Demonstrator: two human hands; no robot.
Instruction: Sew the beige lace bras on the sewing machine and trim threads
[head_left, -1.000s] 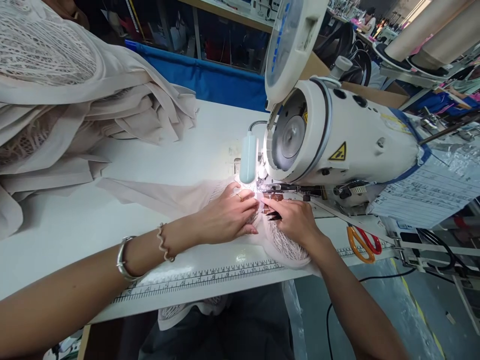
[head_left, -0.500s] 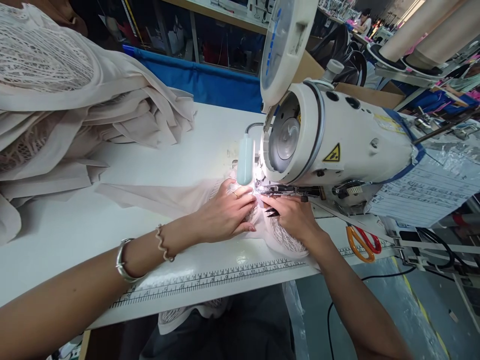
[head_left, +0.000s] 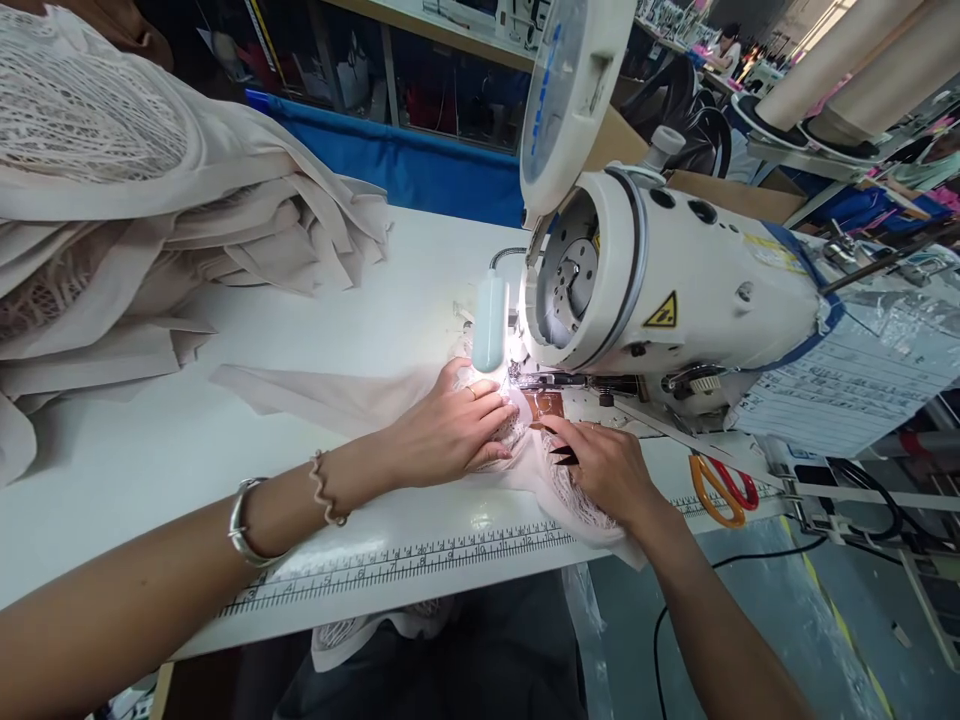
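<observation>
My left hand (head_left: 450, 425) lies flat on pale pink lace fabric (head_left: 517, 462) beside the needle area of a white sewing machine (head_left: 697, 275), fingers stretched out and pressing down. Just right of it, my right hand (head_left: 604, 465) pinches the fabric's edge near the table's front. Two dark pointed tips (head_left: 564, 455) stick out from under the right fingers; what they belong to is hidden. Between the hands and the presser foot shows a brown plate (head_left: 545, 403). A small lamp (head_left: 490, 325) lights the needle, which I cannot make out.
A heap of pale lace garments (head_left: 172, 200) covers the table's left side. Scissors with orange and red handles (head_left: 716, 492) hang at the right edge. A printed ruler (head_left: 420, 560) runs along the front edge. A written sheet (head_left: 847, 370) hangs beside the machine.
My right hand has drawn back from the presser foot, toward me and right, uncovering the brown plate. The machine's round end part, blurred before, now looks sharp. My left hand has hardly moved.
</observation>
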